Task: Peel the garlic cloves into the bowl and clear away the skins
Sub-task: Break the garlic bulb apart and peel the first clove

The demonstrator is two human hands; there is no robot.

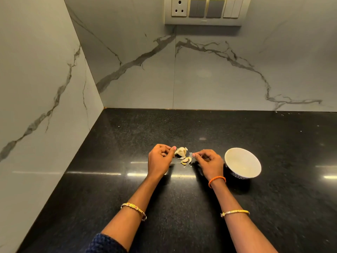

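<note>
Early in task imo: bowl (242,162) looks empty, nothing peeled in it yet. Bowl sits on the black table (237,207), just right of the right hand.

Left hand (159,160): grip closed to a thumb/finger pinch on the garlic piece (180,152), a clove or small cluster w/ papery skin flaring off the top.

Right hand (209,164): fingers curled, tips pinching a small pale skin scrap (191,154). Too small to tell if it's attached to the garlic.

Loose clove/skin bits (186,161) lie on the table between the hands, plus a crumb nearer the camera.

How to do it well, my read:
- left holds the clove firm but doesn't crush it; right pulls skin along the clove's length, not sideways
- start at the flared end, skin's already lifting there
- drop skins in one pile by the loose bits, so cleanup's a single sweep
- bare clove goes straight into the bowl, short move right

Risk: thin skin clings to fingers and may end up in the bowl.
</note>
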